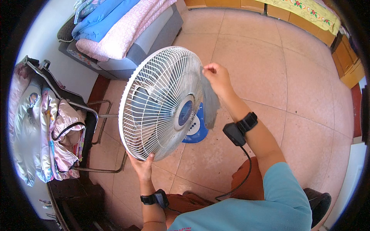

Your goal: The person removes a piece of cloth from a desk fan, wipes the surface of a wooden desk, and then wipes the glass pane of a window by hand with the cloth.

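An electric fan with a white wire guard point(162, 69) stands before me, tilted, with a blue badge point(185, 112) at its centre. Grey blades point(141, 101) show through the wires. My left hand point(142, 166) grips the guard's lower rim, thumb on the front side. With its fingertips, my right hand point(218, 79) pinches the top of a limp grey cloth-like piece point(210, 101) at the guard's right edge; whether that piece touches the guard is unclear. Behind and below, the fan's blue base point(199, 135) is on the floor, partly covered by the guard.
Folded quilts point(115, 37) lie on a grey sofa point(162, 34) at the upper left. A metal-framed chair point(107, 115) piled with clothes point(68, 118) stands left. Wooden cabinets point(309, 26) line the far side of the tiled floor point(254, 66). A black cable point(249, 170) hangs from my right wrist device.
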`<state>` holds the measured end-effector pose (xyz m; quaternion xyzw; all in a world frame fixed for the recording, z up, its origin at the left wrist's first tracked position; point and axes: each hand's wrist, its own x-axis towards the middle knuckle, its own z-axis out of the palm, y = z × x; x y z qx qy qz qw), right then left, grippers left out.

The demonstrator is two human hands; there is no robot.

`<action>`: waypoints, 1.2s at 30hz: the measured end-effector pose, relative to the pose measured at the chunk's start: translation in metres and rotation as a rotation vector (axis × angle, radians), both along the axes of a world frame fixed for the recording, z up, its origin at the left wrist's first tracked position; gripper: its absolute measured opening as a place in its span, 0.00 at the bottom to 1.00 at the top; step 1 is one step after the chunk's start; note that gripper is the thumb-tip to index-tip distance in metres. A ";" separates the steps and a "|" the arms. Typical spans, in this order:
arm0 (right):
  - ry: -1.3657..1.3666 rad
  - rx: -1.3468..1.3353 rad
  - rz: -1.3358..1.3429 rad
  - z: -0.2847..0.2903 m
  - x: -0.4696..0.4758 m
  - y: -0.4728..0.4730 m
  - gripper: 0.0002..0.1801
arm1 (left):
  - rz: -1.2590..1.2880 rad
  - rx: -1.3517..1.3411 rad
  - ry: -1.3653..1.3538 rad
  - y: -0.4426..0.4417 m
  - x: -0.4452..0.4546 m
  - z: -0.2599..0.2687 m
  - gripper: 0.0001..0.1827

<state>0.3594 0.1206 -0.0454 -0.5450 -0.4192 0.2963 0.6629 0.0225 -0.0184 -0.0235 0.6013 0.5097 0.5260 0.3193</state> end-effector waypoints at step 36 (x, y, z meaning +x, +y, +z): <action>0.064 -0.267 0.230 -0.010 -0.010 0.012 0.08 | -0.016 -0.025 -0.042 0.002 0.005 0.007 0.50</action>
